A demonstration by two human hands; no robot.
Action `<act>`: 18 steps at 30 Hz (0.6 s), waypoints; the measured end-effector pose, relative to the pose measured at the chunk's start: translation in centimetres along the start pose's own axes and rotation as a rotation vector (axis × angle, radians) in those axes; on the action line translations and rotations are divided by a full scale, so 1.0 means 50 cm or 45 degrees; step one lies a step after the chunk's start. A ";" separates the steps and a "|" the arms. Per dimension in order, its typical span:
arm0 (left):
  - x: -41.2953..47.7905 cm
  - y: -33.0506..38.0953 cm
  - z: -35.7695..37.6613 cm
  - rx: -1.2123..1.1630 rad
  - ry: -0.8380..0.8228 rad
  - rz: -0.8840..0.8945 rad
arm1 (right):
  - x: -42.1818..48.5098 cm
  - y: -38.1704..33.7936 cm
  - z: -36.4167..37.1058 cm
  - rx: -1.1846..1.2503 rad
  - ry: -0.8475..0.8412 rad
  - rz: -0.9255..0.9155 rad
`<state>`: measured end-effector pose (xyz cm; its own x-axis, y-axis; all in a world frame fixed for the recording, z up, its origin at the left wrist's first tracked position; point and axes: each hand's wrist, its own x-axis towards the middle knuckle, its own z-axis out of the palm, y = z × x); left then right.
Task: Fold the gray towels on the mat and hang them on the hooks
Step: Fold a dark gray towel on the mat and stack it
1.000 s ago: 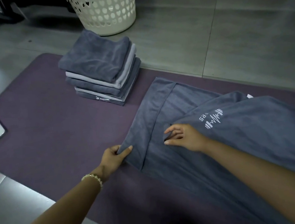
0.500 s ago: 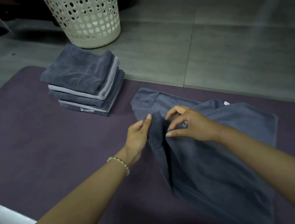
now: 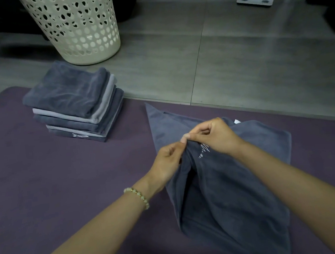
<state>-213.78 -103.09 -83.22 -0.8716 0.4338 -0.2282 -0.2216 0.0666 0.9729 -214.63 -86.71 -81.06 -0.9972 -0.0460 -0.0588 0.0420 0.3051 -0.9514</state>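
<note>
Mat: purple, fills the lower frame and carries the task's things
Towel: centre to lower right, on the mat, its near part lifted into a loose tube
Fold, my judgement: match the pinched edges evenly, lay them down together, then smooth the crease flat
Towel axis: runs from the lower right up to a pointed corner at upper centre
Folded stack: left of centre, well apart
Right hand: fingers pinching the raised edge beside the white logo
Left hand: pinching the same edge, touching the right hand
</note>
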 end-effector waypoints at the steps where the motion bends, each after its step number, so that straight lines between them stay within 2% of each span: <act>1: 0.002 -0.002 0.003 0.024 0.008 0.041 | 0.003 0.003 -0.003 0.035 0.000 0.035; 7: 0.010 0.001 0.019 0.063 0.097 0.175 | 0.001 0.010 -0.011 0.190 -0.079 0.120; 11: 0.013 -0.007 0.021 0.155 0.113 0.158 | -0.007 0.016 -0.021 0.261 -0.078 0.195; 15: 0.016 -0.041 0.010 0.098 0.268 0.044 | -0.031 0.073 -0.047 0.104 -0.093 0.339; 18: 0.013 -0.075 0.003 0.042 0.309 -0.109 | -0.070 0.149 -0.052 -0.187 -0.125 0.372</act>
<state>-213.47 -102.92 -87.00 -0.9306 0.1972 -0.3085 -0.2883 0.1247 0.9494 -210.97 -81.78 -87.14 -0.9335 -0.0255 -0.3577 0.3083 0.4525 -0.8368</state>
